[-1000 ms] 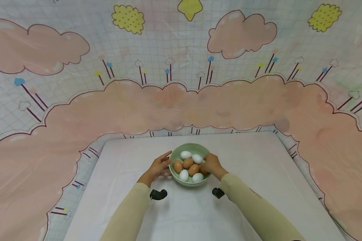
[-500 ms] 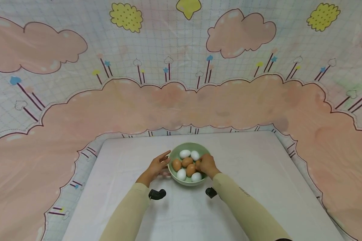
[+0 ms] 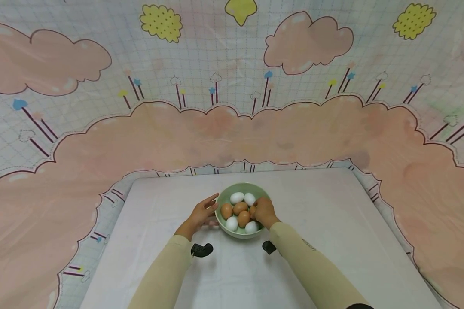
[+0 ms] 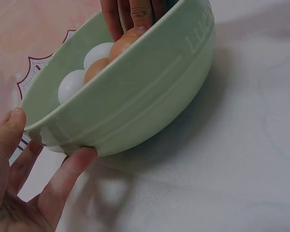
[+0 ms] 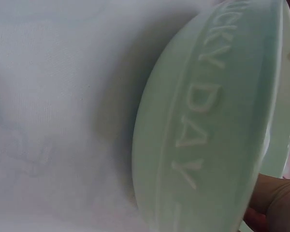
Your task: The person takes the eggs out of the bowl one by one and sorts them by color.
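A light green bowl [image 3: 243,187] holds several brown and white eggs. At its left side, my left hand [image 3: 202,214] has its fingers spread, with fingertips touching the rim and outer wall. My right hand [image 3: 266,212] reaches over the right rim into the bowl. Its fingers hold a brown egg [image 3: 252,210], partly hidden behind them. In the left wrist view, right-hand fingertips rest on a brown egg [image 4: 122,45] near a white egg [image 4: 71,86]. The right wrist view shows raised lettering on the bowl's outer wall [image 5: 203,106] and part of the right hand [image 5: 275,203].
The bowl stands on a white-covered table [image 3: 170,197], toward its far edge. Behind rises a cloth backdrop [image 3: 232,137] printed with clouds and stars. Black wrist devices [image 3: 202,249] hang below both sleeves.
My right hand has moved slightly left, farther over the bowl, with the brown egg at its fingers. Neighbouring eggs have shifted a little left. The left hand stays at the bowl's side.
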